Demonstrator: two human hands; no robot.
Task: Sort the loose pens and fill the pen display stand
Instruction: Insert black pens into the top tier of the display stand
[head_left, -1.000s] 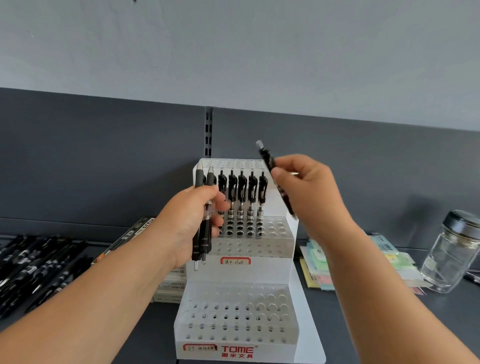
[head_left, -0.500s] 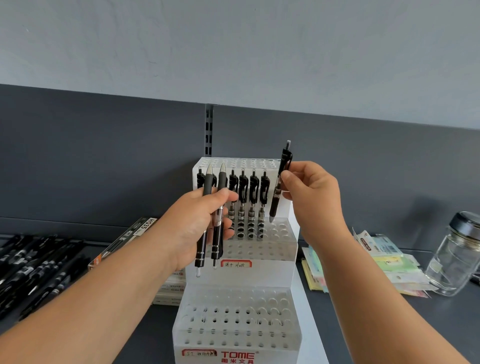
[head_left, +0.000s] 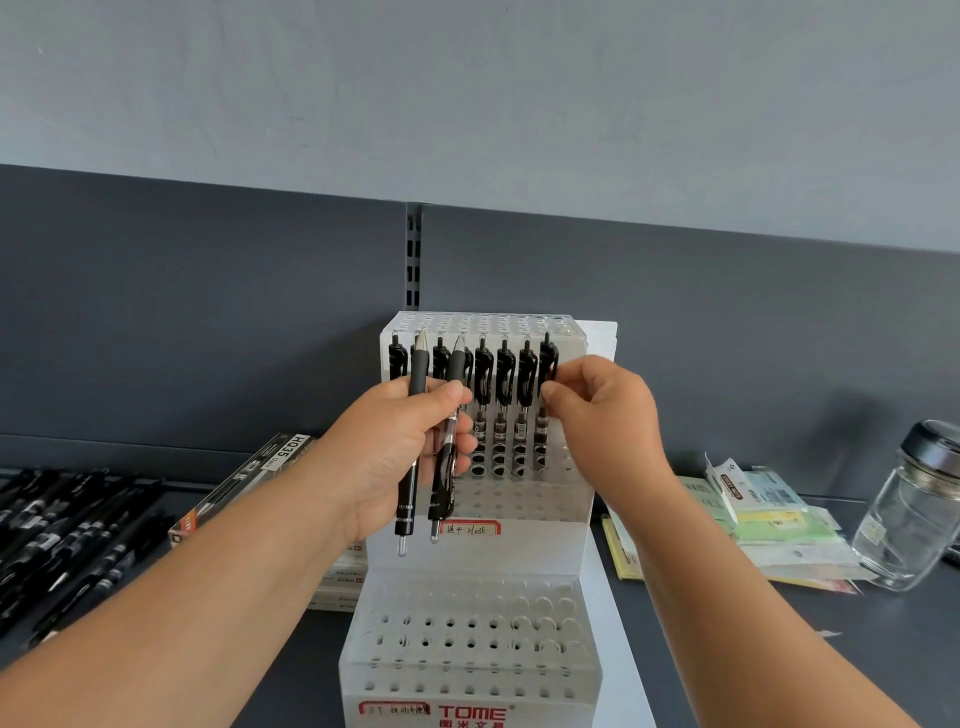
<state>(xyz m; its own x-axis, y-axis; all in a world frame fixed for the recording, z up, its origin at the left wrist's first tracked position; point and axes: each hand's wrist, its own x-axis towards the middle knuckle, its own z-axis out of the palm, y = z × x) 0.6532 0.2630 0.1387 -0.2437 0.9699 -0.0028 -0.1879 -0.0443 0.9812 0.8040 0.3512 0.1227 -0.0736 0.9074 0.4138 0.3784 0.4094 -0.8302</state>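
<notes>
The right hand (head_left: 602, 415) is pinching the rightmost pen (head_left: 546, 364) of seven standing in one row in the stand (head_left: 519, 551). The left hand (head_left: 395, 447) is gripping two pens (head_left: 418, 374), tips up, in front of that row's left end.

I see the white tiered pen display stand (head_left: 519, 553) upright mid-shelf, with black pens (head_left: 501, 395) standing clip-up in its middle tier. My right hand (head_left: 602, 410) pinches the rightmost pen (head_left: 545, 364), which stands in its hole. My left hand (head_left: 384, 447) grips two pens (head_left: 418, 374) tip-up. Loose pens (head_left: 67, 530) lie heaped at the shelf's left edge.
</notes>
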